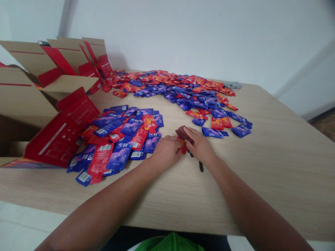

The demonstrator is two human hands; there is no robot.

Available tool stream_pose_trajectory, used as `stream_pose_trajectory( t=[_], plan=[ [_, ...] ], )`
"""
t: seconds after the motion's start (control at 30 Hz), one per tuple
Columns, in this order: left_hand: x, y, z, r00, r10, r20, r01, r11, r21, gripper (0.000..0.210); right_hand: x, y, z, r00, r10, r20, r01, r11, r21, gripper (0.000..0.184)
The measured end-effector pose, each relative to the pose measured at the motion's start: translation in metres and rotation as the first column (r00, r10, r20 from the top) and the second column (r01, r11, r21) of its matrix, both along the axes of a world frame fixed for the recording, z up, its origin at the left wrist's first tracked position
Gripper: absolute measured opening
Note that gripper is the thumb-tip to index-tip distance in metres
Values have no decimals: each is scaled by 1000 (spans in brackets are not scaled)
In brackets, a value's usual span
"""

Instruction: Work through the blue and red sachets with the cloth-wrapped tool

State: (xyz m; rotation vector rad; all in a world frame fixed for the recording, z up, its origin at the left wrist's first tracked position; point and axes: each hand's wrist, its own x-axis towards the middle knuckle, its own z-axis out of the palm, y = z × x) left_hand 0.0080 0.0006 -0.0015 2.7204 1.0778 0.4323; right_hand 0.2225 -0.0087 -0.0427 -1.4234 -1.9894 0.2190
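Observation:
My left hand [167, 150] is closed, its fingertips pinching the edge of a small red-and-orange packet [183, 145] on the table. Close against it, my right hand [200, 144] is wrapped around a dark brown, flat piece [186, 134] whose kind I cannot make out. This brown piece lies over the upper part of the packet and partly covers it. Beneath and beside my right hand, a black strip [201, 166] rests on the tabletop, with more black showing near the fingers. To the left of my left hand spreads a pile of purple and red packets [119, 153].
A long heap of red and purple packets [180, 87] runs along the back wall. Open red cardboard boxes [62, 136] stand at the left, flaps up. Loose packets [221, 122] lie beyond my right hand. A grey bundle [232, 85] sits at the back right of the wooden table [264, 157].

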Motion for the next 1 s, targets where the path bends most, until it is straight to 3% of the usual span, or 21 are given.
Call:
stream_pose_trajectory(
  t=[0.33,0.53,0.63,0.73,0.8,0.9,1.0],
  plan=[
    [1,-4,8,999,-4,-47,4,1000,9,16,8,8,-1,973,-215,81,212,976,47,63],
    [5,-13,11,982,-186,-33,185,982,-44,15,16,10,-7,996,-92,-11,92,993,70,63],
    [5,-11,4,981,-194,1,194,981,-9,32,17,9,-9,997,-14,-76,19,997,69,64],
    [2,-6,-1,981,-196,3,196,981,2,53,15,8,-9,991,-49,-128,57,996,66,60],
    [0,-4,0,979,-203,-14,203,979,-14,53,14,7,-7,975,-120,-187,136,988,77,56],
    [-1,-4,7,986,-156,-56,156,988,-13,32,17,6,-1,933,-219,-287,257,961,102,53],
    [-1,-6,13,993,-13,-114,16,999,29,23,19,0,7,907,-256,-334,318,937,144,52]
  ],
)
